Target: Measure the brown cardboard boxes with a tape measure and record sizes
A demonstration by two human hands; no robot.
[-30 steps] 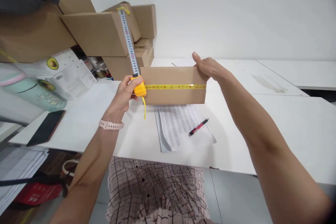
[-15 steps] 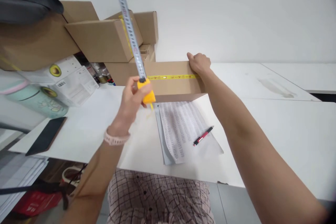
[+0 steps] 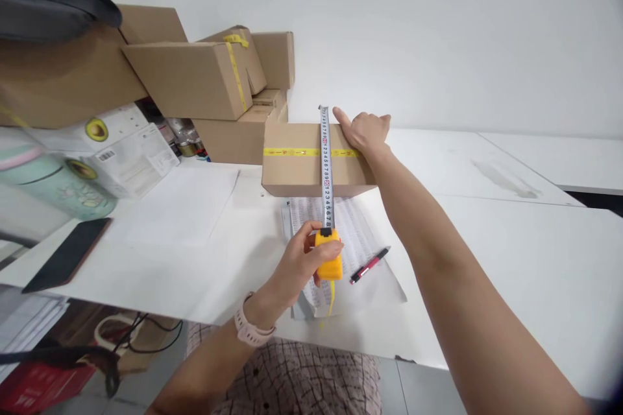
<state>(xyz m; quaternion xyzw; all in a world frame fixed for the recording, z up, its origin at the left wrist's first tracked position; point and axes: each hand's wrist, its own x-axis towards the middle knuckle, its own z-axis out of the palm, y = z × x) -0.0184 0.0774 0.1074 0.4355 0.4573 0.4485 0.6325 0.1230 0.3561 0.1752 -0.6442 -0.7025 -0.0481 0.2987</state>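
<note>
My left hand is closed around a yellow tape measure, thumb across its case. The pulled-out metal blade runs away from me above a taped cardboard box, its hooked end reaching past the box's far edge. Whether the blade touches the box I cannot tell. My right hand grips the box at its far right corner, thumb stretched out toward the blade and the other fingers partly hidden. Under the tape measure lie printed sheets, with a red and black pen on them.
Several cardboard boxes are stacked at the back left, near white boxes with avocado pictures. A mint-green bottle and a dark phone-like slab are at the left. White paper lies on the white table.
My left hand has brought the tape measure right and toward me, and the blade has swung from the upper left to over the box. My right hand stays at the box's corner, thumb now stretched out.
</note>
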